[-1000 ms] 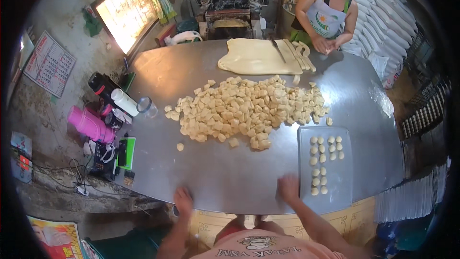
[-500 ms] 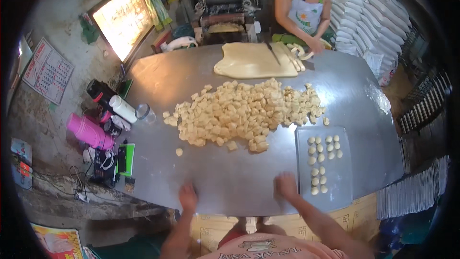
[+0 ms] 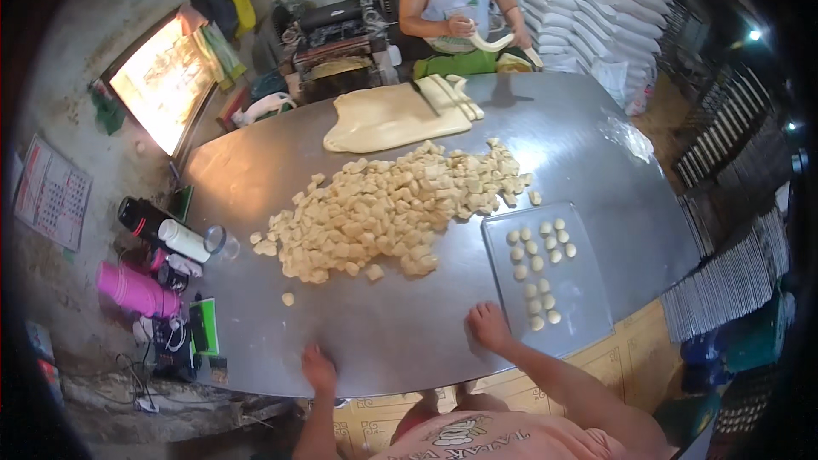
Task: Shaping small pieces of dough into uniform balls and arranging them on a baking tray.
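My left hand (image 3: 319, 368) is cupped low on the metal table (image 3: 400, 324), near its front edge. My right hand (image 3: 489, 326) rests curled on the same surface, just left of a metal tray (image 3: 588, 290). Both hands have their fingers bent in; whatever lies under them is hidden. Several small round dough balls (image 3: 536, 263) sit in rows on the tray. Beyond my hands spreads a big heap of cut dough pieces (image 3: 366, 213). One loose dough piece (image 3: 288, 299) lies apart, ahead of my left hand.
A thick dough sheet (image 3: 383, 115) with a dark blade on it lies at the far side. Behind it a co-worker (image 3: 460, 8) holds a dough strip (image 3: 492, 43). Bottles (image 3: 183, 240) and a pink flask (image 3: 136, 290) stand at the left edge. Stacked trays (image 3: 728, 277) are at right.
My view has swung, so the scene sits further left. The co-worker has lifted a dough strip off the table. My hands stay low on the table, the right one still beside the tray.
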Available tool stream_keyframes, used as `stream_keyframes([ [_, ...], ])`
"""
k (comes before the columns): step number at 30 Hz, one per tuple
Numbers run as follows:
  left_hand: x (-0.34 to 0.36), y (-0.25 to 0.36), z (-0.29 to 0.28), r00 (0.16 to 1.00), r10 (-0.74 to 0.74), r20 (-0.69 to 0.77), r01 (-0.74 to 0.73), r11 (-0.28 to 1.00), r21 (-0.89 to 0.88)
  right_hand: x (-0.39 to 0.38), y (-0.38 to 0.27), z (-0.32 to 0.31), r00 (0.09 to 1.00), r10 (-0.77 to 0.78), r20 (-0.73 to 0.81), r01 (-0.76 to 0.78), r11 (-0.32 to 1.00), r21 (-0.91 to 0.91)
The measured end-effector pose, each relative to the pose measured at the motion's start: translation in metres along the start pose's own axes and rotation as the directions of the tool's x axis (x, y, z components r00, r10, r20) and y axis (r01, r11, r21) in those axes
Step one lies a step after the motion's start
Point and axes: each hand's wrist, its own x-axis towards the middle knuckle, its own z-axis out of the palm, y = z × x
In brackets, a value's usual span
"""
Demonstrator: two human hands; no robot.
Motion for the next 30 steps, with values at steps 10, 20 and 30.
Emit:
stream_keyframes([
  [10,0.081,0.037,0.063,0.897,0.435,0.073,-0.44,0.875,0.203,0.062,-0.033,0.029,0.994,-0.095,0.061,0.092,0.994,0.05],
  [20,-0.061,0.076,0.011,0.928,0.371,0.031,-0.367,0.898,0.241,-0.012,-0.063,0.018,1.0,0.001,0.01,0.0,0.999,-0.051],
  [30,0.032,0.001,0.0,0.938,0.343,-0.058,-0.321,0.918,0.232,0.004,0.002,0.008,0.994,-0.027,-0.102,0.035,0.996,0.077],
])
